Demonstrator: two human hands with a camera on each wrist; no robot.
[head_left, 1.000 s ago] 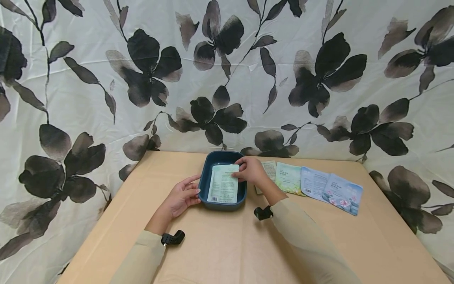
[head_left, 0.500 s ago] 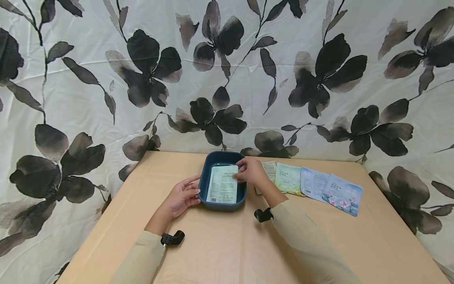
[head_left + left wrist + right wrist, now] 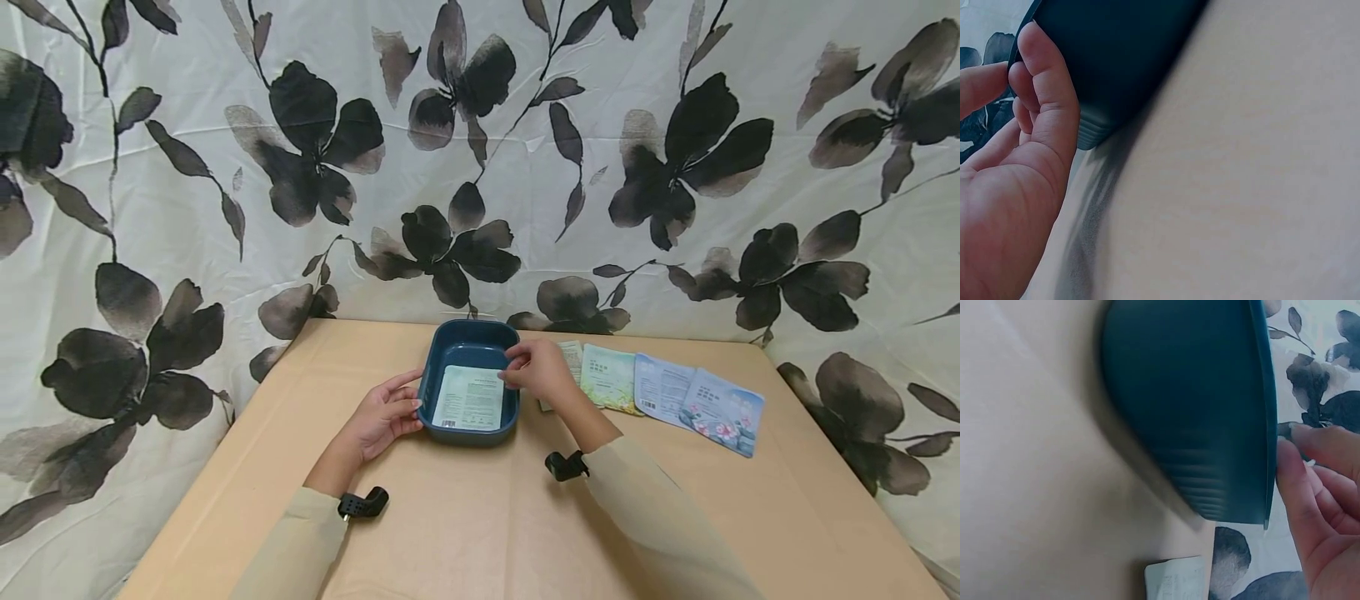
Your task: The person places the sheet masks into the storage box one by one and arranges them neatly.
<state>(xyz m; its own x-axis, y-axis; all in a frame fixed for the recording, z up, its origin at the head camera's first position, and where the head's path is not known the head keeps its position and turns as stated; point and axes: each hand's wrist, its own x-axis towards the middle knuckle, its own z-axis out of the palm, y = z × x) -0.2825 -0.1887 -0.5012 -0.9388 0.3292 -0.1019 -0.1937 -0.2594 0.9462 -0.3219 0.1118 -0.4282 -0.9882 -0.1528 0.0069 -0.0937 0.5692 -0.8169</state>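
I find the head view evenly lit; both wrist views run dimmer, the bench (image 3: 1241, 200) softly blurred.

Curtained-off tabletop spot — tan table (image 3: 450, 521), white drape (image 3: 585, 179) with dark flowers behind it (and round both sides). Drape hides the room — home or lab, can't tell.

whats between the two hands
The dark blue bin, holding a pale green packet, lies between the left hand and the right hand in the head view.

The tray (image 3: 468, 437) looks like smooth plastic, the backdrop (image 3: 525, 179) creased cloth, the packet (image 3: 468, 400) smooth.
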